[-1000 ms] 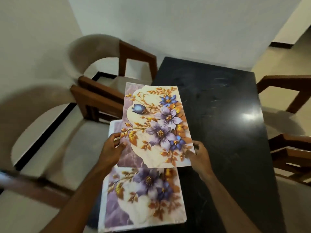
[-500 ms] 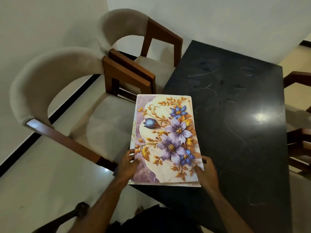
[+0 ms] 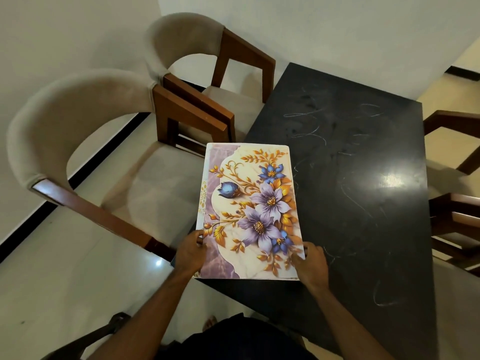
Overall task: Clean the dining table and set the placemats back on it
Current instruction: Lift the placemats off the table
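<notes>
A stack of floral placemats [image 3: 250, 206], cream and purple with blue and violet flowers, lies over the near left corner of the black dining table [image 3: 363, 203]. My left hand [image 3: 191, 252] grips the stack's near left edge. My right hand [image 3: 310, 265] grips its near right corner. The stack's left side overhangs the table edge. Edges of lower mats peek out along the left and bottom. The tabletop shows pale smear marks and a light glare.
Two beige upholstered chairs [image 3: 130, 157] with brown wooden arms stand left of the table, the far one [image 3: 207, 63] close to the wall. Wooden chair arms [image 3: 457, 214] show on the right. Glossy pale floor [image 3: 65, 268] lies to my left.
The mat I held has been brought down onto the other one, so they now form one aligned stack. My view has swung left and down, and both hands stay on the near edge.
</notes>
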